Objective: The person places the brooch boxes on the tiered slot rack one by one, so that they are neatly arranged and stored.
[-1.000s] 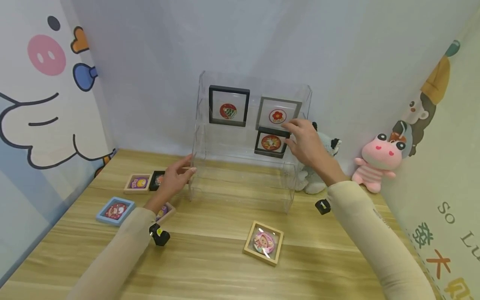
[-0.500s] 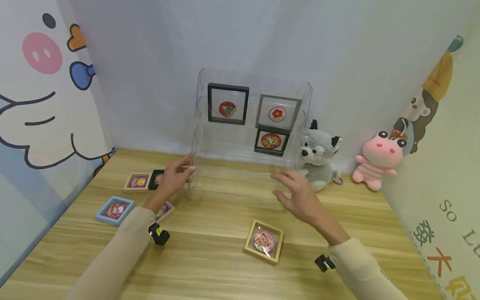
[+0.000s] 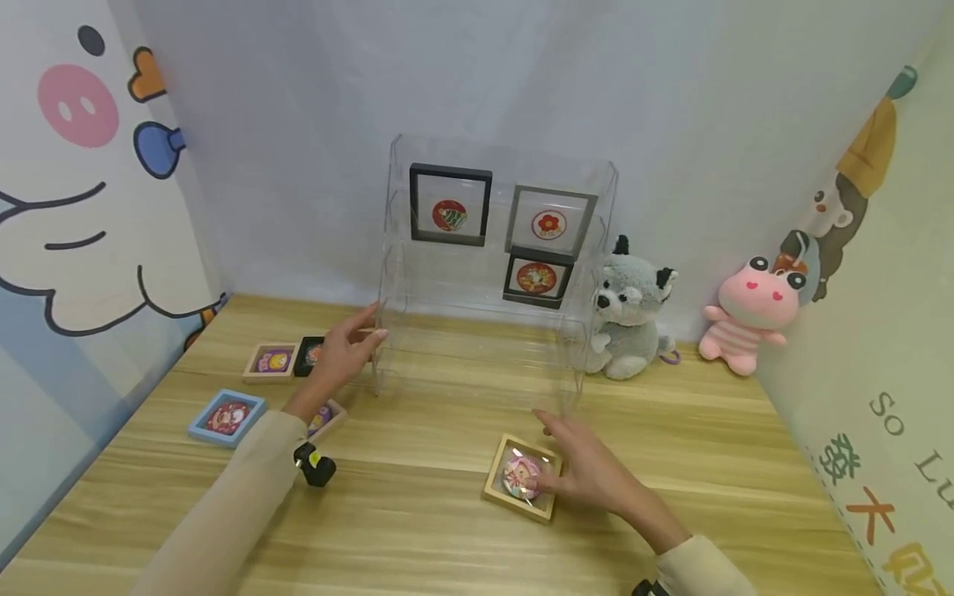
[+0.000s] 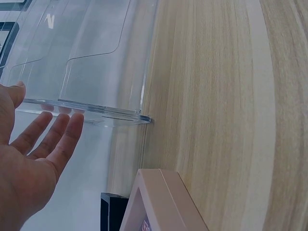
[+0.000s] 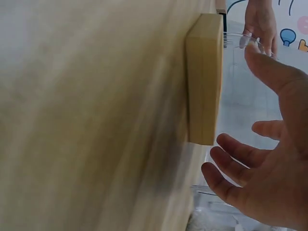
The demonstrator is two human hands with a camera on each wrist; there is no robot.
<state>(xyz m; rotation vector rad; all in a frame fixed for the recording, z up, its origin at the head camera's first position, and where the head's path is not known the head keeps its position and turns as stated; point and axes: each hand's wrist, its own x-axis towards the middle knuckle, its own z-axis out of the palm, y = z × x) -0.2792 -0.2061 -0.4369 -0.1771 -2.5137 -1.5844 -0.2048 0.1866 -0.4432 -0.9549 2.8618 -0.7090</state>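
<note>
My left hand (image 3: 339,356) rests against the left side panel of a clear acrylic tiered rack (image 3: 477,348); its fingers are loosely extended and touch the panel in the left wrist view. With fingers spread, my right hand (image 3: 596,472) hovers at the right edge of a light wooden square frame (image 3: 519,474) holding a pink round badge. That frame lies flat on the table, seen edge-on in the right wrist view. On the rack's top tier stand a black frame (image 3: 450,205) and a grey frame (image 3: 551,222). A smaller black frame (image 3: 538,279) stands one tier lower.
Left of the rack lie a beige frame (image 3: 271,362), a small black frame (image 3: 308,356), a blue frame (image 3: 227,418) and a pinkish frame (image 3: 325,420) partly behind my left arm. A grey plush dog (image 3: 629,319) and a pink plush toy (image 3: 749,314) sit at the right.
My right hand has come down from the small black frame on the rack to the wooden frame on the table. The left hand has stayed at the rack's side.
</note>
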